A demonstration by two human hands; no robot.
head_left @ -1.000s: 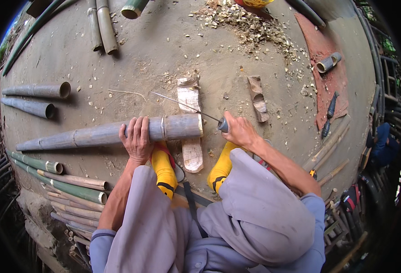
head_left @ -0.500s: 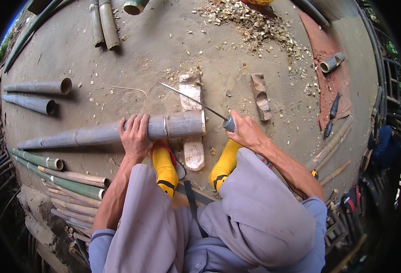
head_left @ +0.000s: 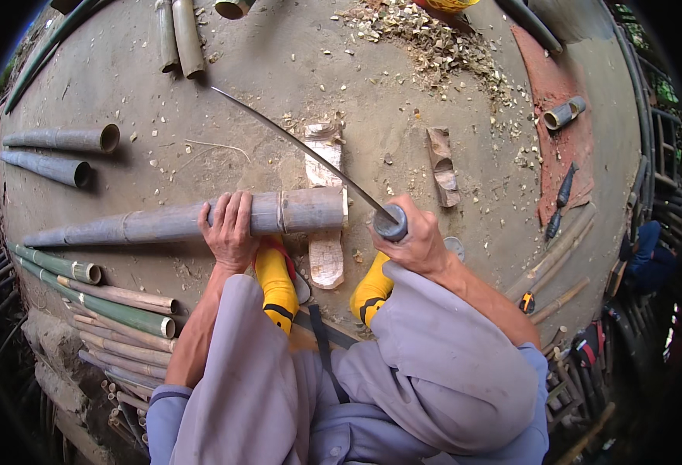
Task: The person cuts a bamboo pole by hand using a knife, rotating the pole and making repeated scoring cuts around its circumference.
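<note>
A thick grey bamboo pole (head_left: pixel 155 225) lies sideways before me, its cut end on a pale notched wooden block (head_left: pixel 326 260). My left hand (head_left: pixel 229 231) is closed over the top of the pole, left of a node. In my right hand (head_left: pixel 422 239) is a machete (head_left: pixel 302 147), gripped by its dark round handle. Its long, slightly curved blade slants up to the far left, raised over the block and apart from the pole. Two yellow-covered feet (head_left: pixel 277 283) stand either side of the block.
Wood chips (head_left: pixel 434 46) are heaped at the back. A second notched block (head_left: pixel 443 167) lies to the right, near a red mat (head_left: pixel 558 132) with a short bamboo piece (head_left: pixel 565 113). Grey bamboo tubes (head_left: pixel 62 138) lie at left, above stacked green and tan poles (head_left: pixel 116 310).
My right hand has turned and lifted the machete, so its tip now reaches farther up and left. My left hand and the bamboo pole have stayed put.
</note>
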